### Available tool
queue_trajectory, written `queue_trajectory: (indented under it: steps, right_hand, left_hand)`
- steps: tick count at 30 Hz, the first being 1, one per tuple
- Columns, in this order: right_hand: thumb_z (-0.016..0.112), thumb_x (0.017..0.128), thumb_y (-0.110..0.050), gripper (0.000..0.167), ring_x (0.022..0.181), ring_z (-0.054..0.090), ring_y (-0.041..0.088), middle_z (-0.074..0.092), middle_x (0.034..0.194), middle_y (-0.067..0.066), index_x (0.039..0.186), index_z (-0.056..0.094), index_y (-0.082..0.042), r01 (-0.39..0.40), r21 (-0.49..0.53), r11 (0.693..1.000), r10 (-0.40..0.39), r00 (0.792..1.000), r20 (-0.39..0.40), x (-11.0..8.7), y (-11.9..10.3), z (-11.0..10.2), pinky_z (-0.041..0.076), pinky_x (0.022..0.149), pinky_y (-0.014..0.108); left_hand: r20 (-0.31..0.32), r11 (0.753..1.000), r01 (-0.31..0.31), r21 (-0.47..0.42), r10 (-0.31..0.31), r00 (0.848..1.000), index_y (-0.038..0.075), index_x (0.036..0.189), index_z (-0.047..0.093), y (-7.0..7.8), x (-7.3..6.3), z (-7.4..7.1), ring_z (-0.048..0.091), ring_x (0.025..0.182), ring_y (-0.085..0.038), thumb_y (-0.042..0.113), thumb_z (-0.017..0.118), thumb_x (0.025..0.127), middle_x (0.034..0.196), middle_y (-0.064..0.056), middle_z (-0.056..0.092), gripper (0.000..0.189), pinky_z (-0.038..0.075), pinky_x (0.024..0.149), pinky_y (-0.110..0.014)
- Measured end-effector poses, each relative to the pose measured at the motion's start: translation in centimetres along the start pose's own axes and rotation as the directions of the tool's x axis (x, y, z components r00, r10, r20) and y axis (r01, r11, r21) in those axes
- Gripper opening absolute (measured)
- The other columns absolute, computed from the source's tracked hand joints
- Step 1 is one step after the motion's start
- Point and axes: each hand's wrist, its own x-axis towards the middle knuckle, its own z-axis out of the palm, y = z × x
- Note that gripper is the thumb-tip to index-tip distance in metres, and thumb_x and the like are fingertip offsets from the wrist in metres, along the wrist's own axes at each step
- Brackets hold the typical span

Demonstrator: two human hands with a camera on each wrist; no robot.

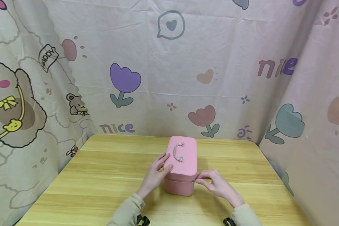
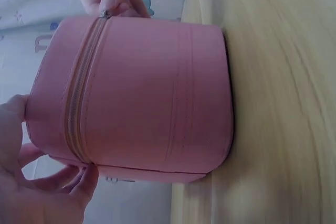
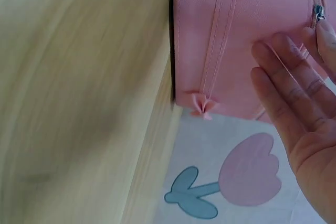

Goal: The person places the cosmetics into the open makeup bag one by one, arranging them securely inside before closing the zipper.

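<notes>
A pink vanity case (image 1: pixel 180 185) stands on the table with its lid down, a silver curved handle (image 1: pixel 177 152) on top. My left hand (image 1: pixel 155 174) holds the lid's left edge near the front corner, thumb on the top and other fingers against the side. At the front right corner my right hand (image 1: pixel 214 183) pinches the small metal zipper pull (image 3: pixel 318 13) between thumb and forefinger. Its other fingers extend beside the case wall in the right wrist view. The zipper (image 2: pixel 79 87) runs across the near face just under the lid, its teeth together there.
The case rests on a wooden table (image 1: pixel 115 163). Printed curtains (image 1: pixel 164 78) hang behind and at both sides. A small pink bow (image 3: pixel 202 104) sits low on the case's right side. Dark wrist straps (image 1: pixel 143 219) show at the sleeves.
</notes>
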Motion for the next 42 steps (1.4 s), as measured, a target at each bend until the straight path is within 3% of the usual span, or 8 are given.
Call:
queue_trajectory:
  steps: [4, 7, 14, 21, 25, 31, 36, 42]
  right_hand:
    - [0.07, 0.092, -0.009, 0.008, 0.083, 0.073, 0.006, 0.079, 0.09, 0.001, 0.095, 0.076, -0.011, 0.055, -0.018, 0.998, -0.055, 0.998, -0.014, 0.4, -0.6, 0.7, 0.06, 0.077, 0.02]
    - [0.071, 0.091, -0.008, 0.006, 0.081, 0.074, 0.006, 0.079, 0.086, 0.001, 0.091, 0.076, -0.011, 0.1, -0.04, 0.994, -0.101, 0.995, -0.026, 0.9, -1.2, 1.3, 0.059, 0.076, 0.018]
    - [0.071, 0.092, -0.014, 0.008, 0.081, 0.075, 0.006, 0.079, 0.087, -0.003, 0.087, 0.076, -0.012, 0.132, -0.13, 0.983, -0.139, 0.989, -0.044, 1.7, -2.4, 2.7, 0.058, 0.075, 0.015]
    - [0.073, 0.089, -0.011, 0.004, 0.077, 0.074, 0.005, 0.079, 0.084, -0.003, 0.087, 0.077, -0.012, 0.136, -0.185, 0.973, -0.152, 0.985, -0.079, 2.5, -3.4, 3.9, 0.056, 0.073, 0.013]
    - [0.075, 0.087, -0.012, 0.004, 0.066, 0.065, -0.003, 0.076, 0.076, -0.005, 0.084, 0.076, -0.013, 0.095, -0.227, 0.969, -0.122, 0.987, -0.108, 2.8, -4.1, 4.7, 0.053, 0.064, 0.011]
    - [0.077, 0.085, -0.011, 0.006, 0.062, 0.054, -0.009, 0.073, 0.071, -0.007, 0.081, 0.074, -0.014, 0.027, -0.251, 0.968, -0.062, 0.99, -0.13, 3.1, -4.9, 5.4, 0.047, 0.057, 0.009]
    - [0.077, 0.086, -0.012, 0.006, 0.058, 0.045, -0.012, 0.071, 0.068, -0.007, 0.08, 0.074, -0.013, -0.013, -0.259, 0.966, -0.021, 0.991, -0.13, 3.4, -5.5, 5.6, 0.037, 0.052, 0.002]
    - [0.077, 0.086, -0.016, 0.006, 0.056, 0.04, -0.012, 0.069, 0.066, -0.01, 0.08, 0.074, -0.016, -0.047, -0.31, 0.949, 0.003, 0.99, -0.14, 3.6, -5.8, 5.7, 0.03, 0.05, 0.003]
  left_hand:
    - [-0.024, 0.999, -0.01, -0.033, 0.009, 1.0, -0.001, 0.14, 0.056, -0.4, 0.2, -0.6, 0.056, 0.131, -0.042, 0.013, 0.067, 0.096, 0.146, -0.025, 0.052, 0.048, 0.05, 0.107, -0.043]
    - [-0.07, 1.0, -0.004, -0.022, 0.003, 0.998, -0.001, 0.138, 0.058, -0.6, 0.2, -1.1, 0.06, 0.123, -0.039, 0.012, 0.067, 0.096, 0.137, -0.023, 0.059, 0.045, 0.055, 0.103, -0.04]
    - [-0.212, 0.993, 0.111, 0.037, -0.1, 0.972, 0.005, 0.129, 0.065, -0.5, 0.2, -1.7, 0.063, 0.097, -0.017, 0.022, 0.072, 0.093, 0.117, -0.013, 0.066, 0.04, 0.056, 0.087, -0.023]
    - [-0.31, 0.984, 0.1, 0.148, -0.05, 0.95, 0.002, 0.12, 0.068, -0.3, 0.1, -1.5, 0.062, 0.086, -0.014, 0.023, 0.066, 0.098, 0.106, -0.012, 0.067, 0.031, 0.056, 0.076, -0.021]
    - [-0.298, 0.968, 0.15, 0.203, -0.085, 0.951, 0.001, 0.131, 0.061, 0.2, -0.3, -1.0, 0.062, 0.098, -0.023, 0.033, 0.065, 0.098, 0.119, -0.015, 0.062, 0.046, 0.056, 0.084, -0.033]
    - [-0.256, 0.93, 0.221, 0.295, -0.146, 0.956, 0.003, 0.148, 0.045, 1.0, -0.8, -0.1, 0.05, 0.121, -0.032, 0.053, 0.074, 0.085, 0.133, -0.017, 0.049, 0.085, 0.048, 0.103, -0.052]
    - [-0.253, 0.931, 0.214, 0.298, -0.139, 0.957, 0.002, 0.148, 0.046, 1.1, -0.7, -0.1, 0.051, 0.119, -0.033, 0.048, 0.077, 0.084, 0.131, -0.017, 0.049, 0.085, 0.047, 0.101, -0.052]
    - [-0.241, 0.936, 0.218, 0.277, -0.152, 0.959, 0.0, 0.148, 0.046, 1.1, -0.5, -0.5, 0.056, 0.116, -0.034, 0.045, 0.077, 0.085, 0.131, -0.019, 0.049, 0.083, 0.049, 0.1, -0.051]
